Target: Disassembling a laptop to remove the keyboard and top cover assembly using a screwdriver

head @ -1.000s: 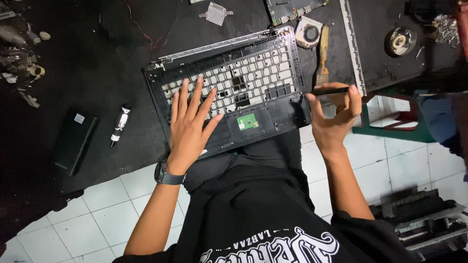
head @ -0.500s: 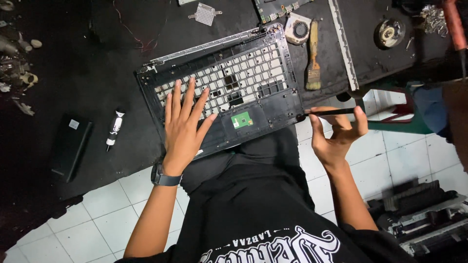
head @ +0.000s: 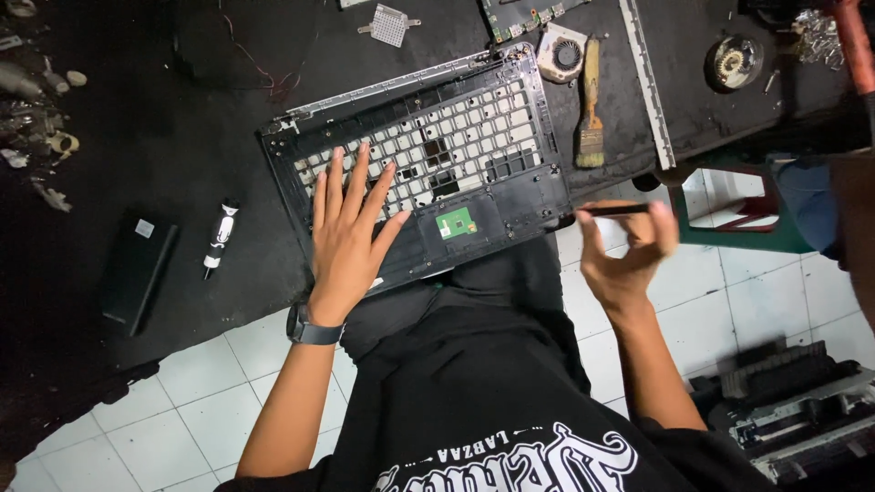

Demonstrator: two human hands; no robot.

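A black laptop top case (head: pixel 538 191), turned inside up, lies on a dark mat with the white backs of its keys showing and a small green board (head: pixel 456 222) near its front edge. My left hand (head: pixel 348 230) rests flat on it, fingers spread over the keys, a dark watch (head: pixel 310 330) on the wrist. My right hand (head: pixel 627 258) hovers just right of the case over the white floor tiles, palm up, fingers curled around a thin black tool (head: pixel 612 210) that lies level.
A wooden brush (head: pixel 591 109) lies right of the case, beside a cooling fan (head: pixel 563 53) and a long silver strip (head: pixel 645 82). A screwdriver (head: pixel 219 239) and a black slab (head: pixel 135 270) lie to the left. A green stool (head: pixel 729 202) stands at right.
My right hand has moved away from the brush, which now lies on the mat, and holds the thin black tool lower, beside the case. My left hand stays flat on the keys.
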